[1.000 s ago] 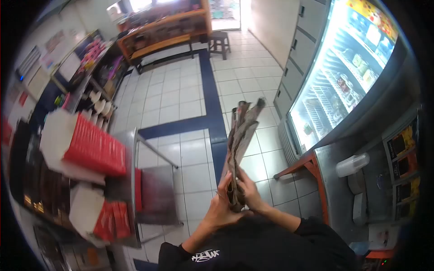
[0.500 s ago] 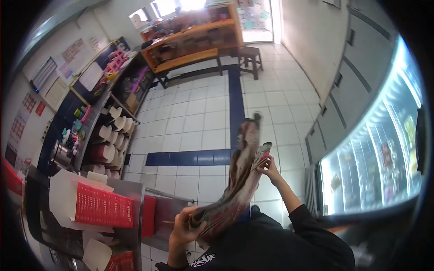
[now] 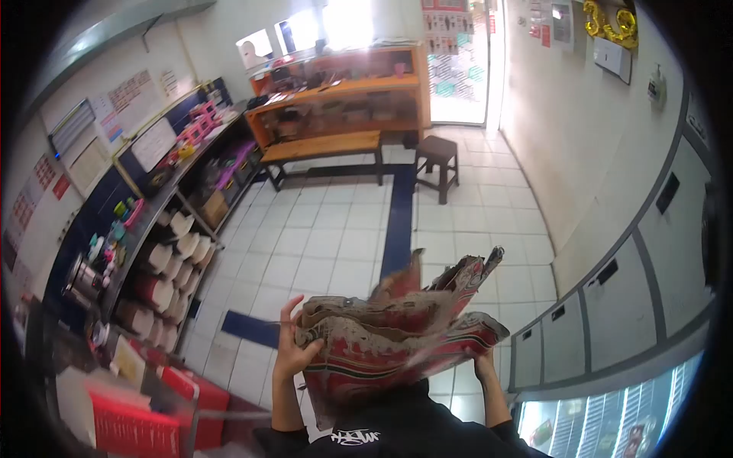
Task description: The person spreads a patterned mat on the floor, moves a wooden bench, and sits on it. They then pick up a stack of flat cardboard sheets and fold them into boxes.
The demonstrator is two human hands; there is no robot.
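A worn, stiff-looking red patterned mat (image 3: 382, 355), with dark stripes and frayed grey-brown edges, is folded into wavy layers in front of my chest. My left hand (image 3: 294, 347) grips the bunched edge at its left end, thumb on the near side and a finger raised on the far side. At the right end my right hand (image 3: 482, 362) is closed on the lower edge, its fingers partly hidden by the mat. One far corner of the mat sticks up to the right, blurred by motion.
A brown stool (image 3: 437, 156) and a wooden bench (image 3: 321, 146) stand ahead on the tiled floor. Shelves of folded boxes (image 3: 172, 263) line the left. Red printed boxes (image 3: 137, 424) are near my left elbow. Grey cabinets (image 3: 611, 298) and a lit display fridge (image 3: 603, 420) are on the right.
The mat has swung from a long, narrow, slanted bundle to lie crosswise, spread wider between my hands. Both hands are now nearly level. My view has tilted up towards the doorway.
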